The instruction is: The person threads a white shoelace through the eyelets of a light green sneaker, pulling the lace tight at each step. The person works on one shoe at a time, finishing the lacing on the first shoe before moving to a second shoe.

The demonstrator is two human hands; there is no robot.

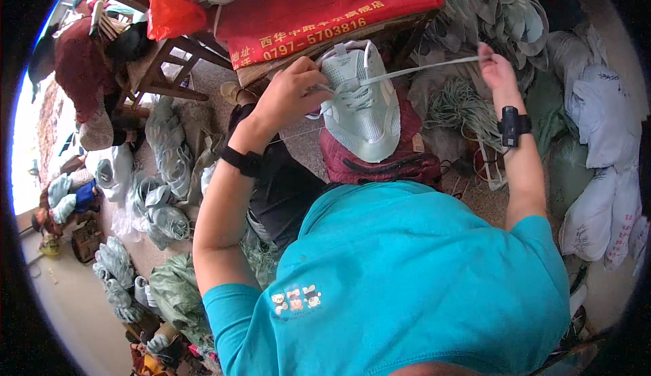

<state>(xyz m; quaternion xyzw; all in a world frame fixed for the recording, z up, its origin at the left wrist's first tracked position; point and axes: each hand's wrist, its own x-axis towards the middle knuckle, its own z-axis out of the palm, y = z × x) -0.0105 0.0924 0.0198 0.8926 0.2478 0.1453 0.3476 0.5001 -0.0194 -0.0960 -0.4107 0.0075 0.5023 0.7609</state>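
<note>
A pale grey-green mesh shoe upper (369, 128) lies in front of me, its toe end toward my body. Part of its lacing crosses the front below the tongue. One flat pale shoelace (427, 67) stretches taut from the upper out to the right. My right hand (497, 72) pinches the far end of that lace, well away from the upper. Beside the upper's left edge, my left hand (293, 96) has curled fingers closed on a short stretch of lace close to the eyelets. The fingertips of that hand are partly hidden.
A red printed bag (325, 13) covers the wooden bench ahead. Under the upper is a dark red cloth item (346, 162). Loose laces (464, 105) lie in a bundle at right. Stacks of shoe uppers (166, 139) sit on the floor at left, with a wooden stool (166, 71) behind.
</note>
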